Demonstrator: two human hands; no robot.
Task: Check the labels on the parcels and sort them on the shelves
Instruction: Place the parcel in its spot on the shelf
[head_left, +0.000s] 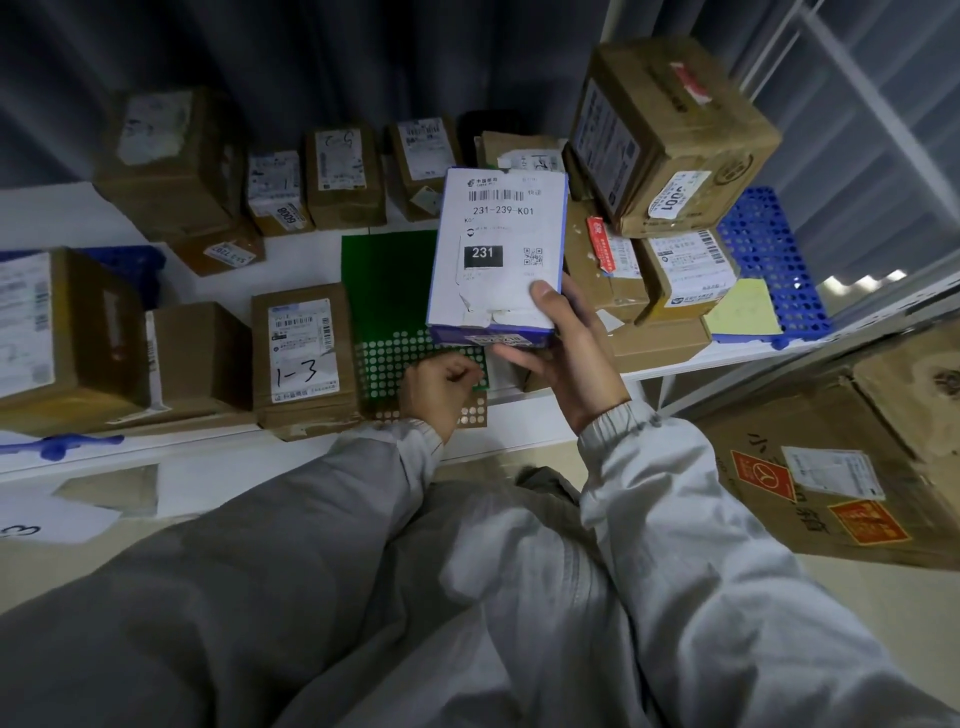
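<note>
My right hand (563, 358) grips a small blue-edged parcel (498, 254) from below, thumb on its white label reading 231-239-K01. The parcel is held up above the white shelf (530, 410), label facing me. My left hand (441, 387) lies lower, fingers curled, pinching the front edge of a green perforated sheet (389, 291) that lies on the shelf. Brown parcels stand around: one marked 1-3 (304, 351) just left of the green sheet, and a row at the back (343, 176).
A large tilted carton (670, 135) sits on a stack of parcels (685, 270) at the right, over a blue perforated tray (769, 260). More cartons (67, 338) crowd the shelf's left. A big printed carton (841, 467) stands on the floor at right.
</note>
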